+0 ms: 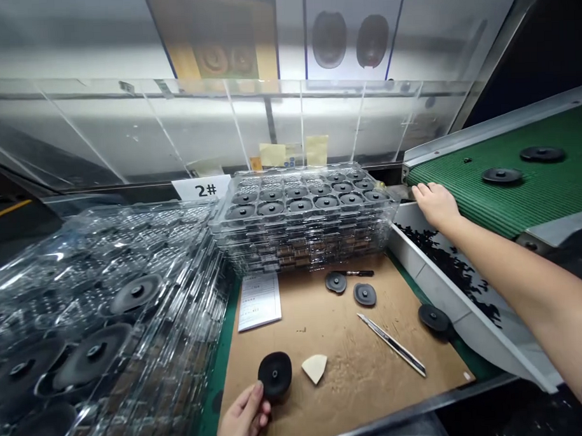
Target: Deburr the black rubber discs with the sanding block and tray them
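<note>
The left hand (241, 417) pinches a matte round black disc (275, 375) between thumb and fingers near the front edge of the cardboard-topped table (323, 331). The right hand (436, 203), fingers pressed together, lies flat at the edge of the ribbed green belt (548, 190).

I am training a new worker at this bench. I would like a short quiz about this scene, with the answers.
1. What does the left hand hold?
2. True or false: a knife lies on the brown cardboard.
3. How many black discs lie on the green belt?

Key: 1. A black disc. 2. True. 3. Two.
</note>
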The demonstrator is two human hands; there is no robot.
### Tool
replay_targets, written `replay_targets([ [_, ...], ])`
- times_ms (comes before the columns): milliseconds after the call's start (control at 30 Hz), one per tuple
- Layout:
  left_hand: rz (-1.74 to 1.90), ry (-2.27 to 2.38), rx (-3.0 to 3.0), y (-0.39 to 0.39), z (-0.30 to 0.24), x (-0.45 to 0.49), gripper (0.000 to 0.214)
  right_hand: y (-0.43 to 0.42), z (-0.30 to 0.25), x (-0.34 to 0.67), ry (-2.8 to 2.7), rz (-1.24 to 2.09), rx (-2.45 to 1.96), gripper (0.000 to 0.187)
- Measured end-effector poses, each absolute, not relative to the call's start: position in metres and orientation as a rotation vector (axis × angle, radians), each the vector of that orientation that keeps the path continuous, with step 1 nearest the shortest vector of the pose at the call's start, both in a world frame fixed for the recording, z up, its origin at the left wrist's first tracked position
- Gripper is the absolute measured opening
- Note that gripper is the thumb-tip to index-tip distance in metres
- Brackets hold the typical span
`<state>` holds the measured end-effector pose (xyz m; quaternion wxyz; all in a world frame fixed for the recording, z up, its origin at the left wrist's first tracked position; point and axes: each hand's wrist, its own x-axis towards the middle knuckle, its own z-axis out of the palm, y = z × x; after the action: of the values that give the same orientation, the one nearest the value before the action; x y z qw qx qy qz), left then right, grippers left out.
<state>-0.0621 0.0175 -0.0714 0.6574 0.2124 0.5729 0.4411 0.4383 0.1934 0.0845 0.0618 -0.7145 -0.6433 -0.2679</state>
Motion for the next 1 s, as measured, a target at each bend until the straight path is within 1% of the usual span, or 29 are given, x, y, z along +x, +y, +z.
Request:
replay_targets([
  [167,0.999,1.366,0.474,0.019,-0.074,-0.058,0.04,0.196,0.099,0.44,-1.923,-0.714,-2.138,0.033],
  [233,0.956,1.371,0.493,0.019,-0.07,-0.058,0.039,0.185,0.104,0.435,-1.879,-0.646,-2.123,0.043],
  [300,0.924,1.366,0.541,0.023,-0.06,-0.057,0.036,0.16,0.098,0.419,-1.851,-0.546,-2.096,0.058],
  [333,0.923,1.366,0.583,0.027,-0.052,-0.055,0.036,0.142,0.09,0.405,-1.863,-0.471,-2.07,0.061],
  [400,0.991,1.379,0.716,0.043,-0.034,-0.049,0.038,0.099,0.059,0.365,-1.986,-0.261,-1.968,0.056],
  [433,1.035,1.381,0.809,0.055,-0.023,-0.045,0.039,0.077,0.038,0.34,-2.057,-0.13,-1.877,0.055],
  [500,1.152,1.355,0.977,0.087,0.003,-0.033,0.039,0.041,-0.01,0.289,-2.055,0.286,-1.629,0.058],
  [533,1.181,1.345,1.018,0.106,0.018,-0.027,0.037,0.03,-0.035,0.264,-1.991,0.362,-1.612,0.059],
  [600,1.239,1.336,1.128,0.149,0.05,-0.01,0.034,0.02,-0.076,0.222,-1.922,0.401,-1.614,0.061],
  [633,1.275,1.353,1.314,0.172,0.067,0.0,0.032,0.021,-0.09,0.206,-1.895,0.389,-1.626,0.059],
  [700,1.354,1.373,1.702,0.22,0.101,0.022,0.027,0.03,-0.107,0.188,-1.865,0.347,-1.657,0.055],
  [767,1.382,1.366,2.035,0.267,0.132,0.045,0.025,0.039,-0.113,0.183,-1.866,0.294,-1.674,0.055],
  [900,1.212,1.343,2.487,0.354,0.167,0.09,0.026,0.047,-0.119,0.185,-1.913,0.179,-1.627,0.059],
  [1000,0.972,1.389,2.647,0.407,0.168,0.12,0.027,0.048,-0.13,0.177,-1.802,0.148,-1.684,0.061],
])
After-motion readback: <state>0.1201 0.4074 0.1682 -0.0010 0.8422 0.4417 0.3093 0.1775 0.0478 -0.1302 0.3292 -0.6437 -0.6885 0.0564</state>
